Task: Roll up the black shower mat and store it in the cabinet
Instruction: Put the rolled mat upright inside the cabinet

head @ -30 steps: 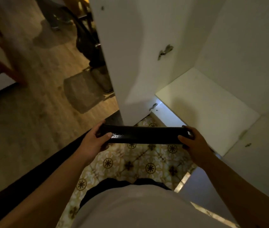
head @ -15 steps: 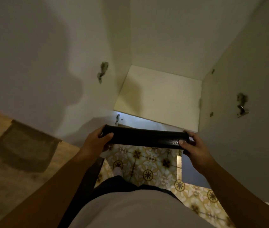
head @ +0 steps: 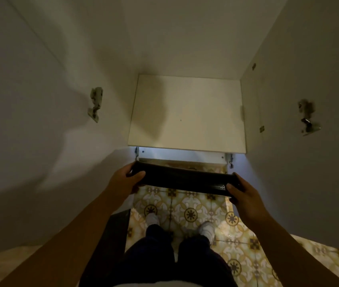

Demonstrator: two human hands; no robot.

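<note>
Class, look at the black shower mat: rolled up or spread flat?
Rolled up. The black shower mat forms a tight tube, its ends held by the left hand and right hand, outside the cabinet.

No legible text, label, brand, number or sign noted on any surface. The floor tiles [head: 191, 214] bear only ornamental motifs; no lettering among them.

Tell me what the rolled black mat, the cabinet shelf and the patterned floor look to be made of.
Rolled black mat: probably rubber or soft vinyl; glossy highlights, and it sags between the left hand and right hand.
White cabinet shelf: likely matte laminated board; flat, uniform surface.
Patterned floor: glazed tile, judging by its sheen.
</note>
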